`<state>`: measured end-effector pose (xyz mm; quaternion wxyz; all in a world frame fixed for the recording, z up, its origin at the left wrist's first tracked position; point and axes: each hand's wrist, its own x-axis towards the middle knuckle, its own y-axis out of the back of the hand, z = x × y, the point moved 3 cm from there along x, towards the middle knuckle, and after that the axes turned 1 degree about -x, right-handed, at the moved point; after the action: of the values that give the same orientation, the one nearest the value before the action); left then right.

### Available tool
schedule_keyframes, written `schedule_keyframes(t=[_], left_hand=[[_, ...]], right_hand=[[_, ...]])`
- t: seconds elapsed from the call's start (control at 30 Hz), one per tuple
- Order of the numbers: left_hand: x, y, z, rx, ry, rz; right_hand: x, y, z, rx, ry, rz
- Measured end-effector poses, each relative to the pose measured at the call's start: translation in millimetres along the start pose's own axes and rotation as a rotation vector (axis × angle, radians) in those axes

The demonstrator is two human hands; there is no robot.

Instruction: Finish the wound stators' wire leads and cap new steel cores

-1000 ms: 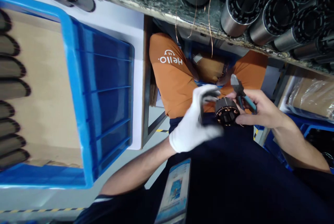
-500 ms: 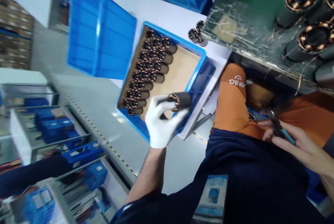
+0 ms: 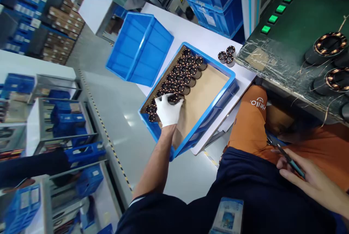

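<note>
My left hand [image 3: 167,110], in a white glove, reaches into a blue crate [image 3: 218,95] lined with cardboard. Its fingers are wrapped round a dark wound stator [image 3: 174,98] set against the rows of several like stators [image 3: 182,74] lying in the crate. My right hand [image 3: 305,179] rests over my lap at the lower right, bare, closed on teal-handled cutters [image 3: 289,161] that point up and left.
An empty blue crate [image 3: 140,48] stands behind the filled one on the white table [image 3: 188,32]. Three loose stators [image 3: 227,55] lie near the green bench [image 3: 289,41], which carries larger wound stators [image 3: 327,46]. Shelves of blue bins stand at left.
My view swung left from my lap to the crate. My left hand carried the stator away from the cutters, over the crate, and down against the rows. My right hand stayed by my lap.
</note>
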<state>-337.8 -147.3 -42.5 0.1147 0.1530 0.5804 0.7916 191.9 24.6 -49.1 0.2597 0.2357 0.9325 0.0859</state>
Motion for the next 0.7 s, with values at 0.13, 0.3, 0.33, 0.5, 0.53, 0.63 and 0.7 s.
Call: schedule_keyframes(t=[0.13, 0.3, 0.33, 0.5, 0.53, 0.63, 0.7], left_hand=[[-13.5, 30.9, 26.7, -0.131, -0.169, 0.08], [-69.3, 58.7, 134.7, -0.518, -0.778, 0.272], [-85.4, 59.3, 163.2, -0.615, -0.875, 0.307], [-145.6, 13.3, 306.7, -0.633, -1.21, 0.047], [-149.1, -1.1, 327.8, -0.629, -1.23, -0.004], [-148.9, -37.1, 364.4, -0.637, -1.231, -0.152], [-150.5, -43.7, 363.8, -0.703, -1.183, -0.193]], right_hand=[[-0.2, -12.4, -5.5, -0.004, -0.034, -0.094], [1.6, -21.6, -12.8, -0.027, -0.037, -0.051], [1.3, -22.0, -13.2, -0.034, -0.042, -0.027], [-11.5, -20.1, -9.5, -0.039, -0.068, 0.089], [-16.0, -19.4, -7.9, -0.03, -0.072, 0.11], [-30.3, -18.5, -1.8, 0.014, -0.092, 0.165], [-38.7, -19.5, 3.3, 0.053, -0.107, 0.2]])
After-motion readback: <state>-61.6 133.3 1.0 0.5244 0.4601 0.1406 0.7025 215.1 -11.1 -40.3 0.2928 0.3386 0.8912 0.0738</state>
